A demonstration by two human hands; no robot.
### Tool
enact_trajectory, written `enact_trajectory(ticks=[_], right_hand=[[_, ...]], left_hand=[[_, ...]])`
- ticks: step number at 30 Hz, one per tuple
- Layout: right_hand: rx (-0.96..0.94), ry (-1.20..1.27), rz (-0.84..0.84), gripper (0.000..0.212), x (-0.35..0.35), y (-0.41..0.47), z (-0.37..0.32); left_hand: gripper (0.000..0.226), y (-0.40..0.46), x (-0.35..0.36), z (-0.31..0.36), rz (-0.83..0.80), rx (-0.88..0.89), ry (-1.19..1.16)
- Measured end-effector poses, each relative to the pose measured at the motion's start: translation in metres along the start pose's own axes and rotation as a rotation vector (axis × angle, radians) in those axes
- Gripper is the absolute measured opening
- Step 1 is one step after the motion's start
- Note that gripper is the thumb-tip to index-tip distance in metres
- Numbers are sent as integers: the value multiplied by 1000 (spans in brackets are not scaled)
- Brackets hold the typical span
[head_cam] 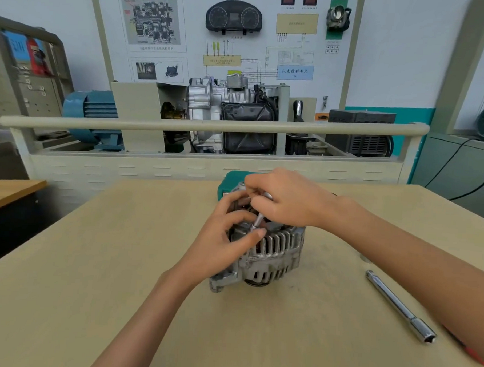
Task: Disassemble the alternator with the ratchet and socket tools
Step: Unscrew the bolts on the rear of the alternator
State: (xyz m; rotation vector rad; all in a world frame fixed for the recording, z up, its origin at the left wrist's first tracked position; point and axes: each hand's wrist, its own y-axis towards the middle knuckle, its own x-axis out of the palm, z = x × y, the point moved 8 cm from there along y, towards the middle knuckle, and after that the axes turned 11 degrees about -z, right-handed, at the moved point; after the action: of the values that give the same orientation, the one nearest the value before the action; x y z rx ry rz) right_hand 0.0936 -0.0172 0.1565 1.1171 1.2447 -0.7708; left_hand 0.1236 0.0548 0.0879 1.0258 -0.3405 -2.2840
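At the table's middle, the left hand (227,235) gripped the ribbed grey cast-metal alternator (271,254) while the right hand (287,202) pinched a slim silver socket driver (257,221), which likely needed holding square on the fastener

I see a dull silver-grey cast-metal alternator (271,251) with a pattern of ribbed vent slots, standing on a pale beige flat tabletop (93,260). A bright chrome slim extension bar (399,305) lies on the beige surface. Behind the alternator I see a teal-green plastic case (231,180). A blue ribbed electric motor (92,113) sits behind a cream rail (210,125).
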Motion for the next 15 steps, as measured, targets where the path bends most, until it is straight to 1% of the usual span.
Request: enact_trajectory(ticks=[4,6,8,10,12,15], right_hand=[[46,-67,-24,16,2,12,-3],[62,-93,-45,17,1,15,-4],[82,-139,-63,20,1,17,-6],[147,-213,-66,23,0,19,-6],[231,-280,-64,20,-2,18,-4],[256,-319,-63,20,-5,12,-1]], left_hand=[[16,1,-14,-3,-48,-41,-136],[17,1,-14,-2,-62,-48,-162],[18,0,-11,1,-59,-44,-158],[19,0,-7,4,-48,-35,-149],[17,0,-2,8,-52,-26,-104],[23,6,4,14,-83,-18,-39]])
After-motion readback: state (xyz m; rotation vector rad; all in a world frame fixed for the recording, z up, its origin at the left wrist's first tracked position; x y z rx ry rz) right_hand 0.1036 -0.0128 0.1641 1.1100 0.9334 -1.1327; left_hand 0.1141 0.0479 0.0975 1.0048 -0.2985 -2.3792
